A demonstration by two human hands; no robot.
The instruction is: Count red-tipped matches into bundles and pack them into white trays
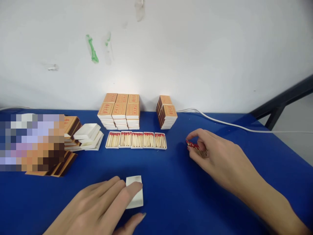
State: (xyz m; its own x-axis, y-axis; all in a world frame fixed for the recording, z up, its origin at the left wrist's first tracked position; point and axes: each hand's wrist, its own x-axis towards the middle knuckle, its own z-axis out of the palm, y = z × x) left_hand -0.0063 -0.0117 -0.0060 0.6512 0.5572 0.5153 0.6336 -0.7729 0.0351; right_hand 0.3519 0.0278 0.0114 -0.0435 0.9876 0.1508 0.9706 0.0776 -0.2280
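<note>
Pinching a bunch of red-tipped, pale-stemmed matches (194, 146), R hand (215, 147) is ctr-right of frame; L hand (97, 205), unclenched, has a finger across 1 white tray (137, 199), btm ctr. Mid-frame, 5 filled trays (137, 147) in a row hold matches, w/ 6 box stacks (119, 111) behind & 2 more stacks (168, 112) right of those.

White cable (227, 125); dark bar (293, 93); wall (195, 65) (green smear (92, 49)).
</note>
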